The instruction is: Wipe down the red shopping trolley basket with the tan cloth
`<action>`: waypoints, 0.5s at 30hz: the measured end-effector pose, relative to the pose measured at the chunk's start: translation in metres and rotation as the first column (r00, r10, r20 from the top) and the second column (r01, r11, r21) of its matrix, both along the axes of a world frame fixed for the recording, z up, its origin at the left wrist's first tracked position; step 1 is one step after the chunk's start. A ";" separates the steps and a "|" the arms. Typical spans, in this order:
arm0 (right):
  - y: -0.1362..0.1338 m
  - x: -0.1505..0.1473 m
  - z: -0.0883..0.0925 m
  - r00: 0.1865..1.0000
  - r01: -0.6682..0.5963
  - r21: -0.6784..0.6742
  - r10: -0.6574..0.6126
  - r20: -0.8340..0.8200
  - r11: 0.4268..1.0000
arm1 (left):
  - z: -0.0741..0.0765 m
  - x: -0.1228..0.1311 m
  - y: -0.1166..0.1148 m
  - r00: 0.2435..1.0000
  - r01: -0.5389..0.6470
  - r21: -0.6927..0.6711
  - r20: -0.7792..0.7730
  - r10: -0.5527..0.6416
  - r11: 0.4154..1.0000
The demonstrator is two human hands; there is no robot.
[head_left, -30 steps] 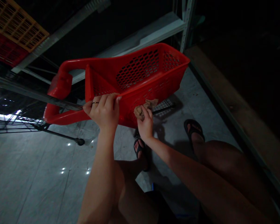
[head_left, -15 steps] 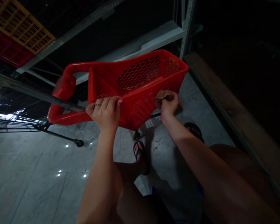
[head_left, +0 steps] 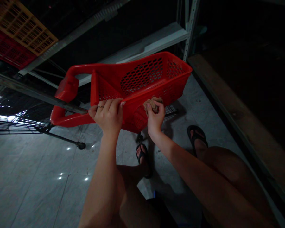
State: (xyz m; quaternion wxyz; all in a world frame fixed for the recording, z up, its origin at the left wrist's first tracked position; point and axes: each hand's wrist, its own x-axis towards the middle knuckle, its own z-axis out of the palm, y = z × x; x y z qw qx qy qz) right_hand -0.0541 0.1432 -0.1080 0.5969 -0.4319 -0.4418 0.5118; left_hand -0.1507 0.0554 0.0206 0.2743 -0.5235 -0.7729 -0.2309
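A red plastic shopping cart [head_left: 156,87] with perforated basket walls stands in front of me, its handle loop at the left. My left hand [head_left: 108,115], a ring on one finger, is closed over the near rim of the basket by the handle end. In my right hand [head_left: 156,117] is a crumpled brown cloth [head_left: 150,103], pinched against the outside of the near wall, below the rim. The fingertips of the right hand are partly hidden in the folds.
Behind the cart runs a metal shelf rack [head_left: 166,38]. Yellow [head_left: 26,27] and dark red crates [head_left: 9,47] sit at upper left. A dark wheeled wire frame [head_left: 61,137] stands at left. A long ledge [head_left: 230,104] borders the right. My sandalled feet rest on grey tiles.
My right hand has moved left along the cart's near wall with the cloth, toward my left hand. The left hand keeps its place on the rim.
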 end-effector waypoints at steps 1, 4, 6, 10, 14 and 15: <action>0.004 0.003 0.001 0.998 0.043 0.012 -0.043 0.049 0.999 | 0.001 0.000 0.000 1.000 -0.002 -0.008 0.024 0.002 1.000; 0.031 0.015 0.005 0.980 0.153 0.075 -0.161 0.117 0.985 | 0.002 0.001 0.000 0.998 -0.004 -0.022 0.055 0.005 1.000; 0.056 0.023 0.008 0.965 0.214 0.143 -0.232 0.121 0.966 | 0.002 0.002 0.000 0.999 -0.003 -0.012 0.038 0.003 1.000; 0.095 0.031 0.010 0.929 0.314 0.215 -0.346 0.128 0.925 | 0.001 0.003 0.002 0.999 -0.013 -0.012 0.035 0.013 1.000; 0.060 0.017 0.002 0.957 0.187 0.179 -0.220 0.189 0.966 | 0.002 0.005 0.004 0.994 -0.033 -0.028 0.104 0.036 0.999; 0.041 0.012 -0.002 0.965 0.132 0.151 -0.162 0.208 0.980 | 0.002 0.005 0.004 0.993 -0.039 -0.033 0.114 0.042 0.999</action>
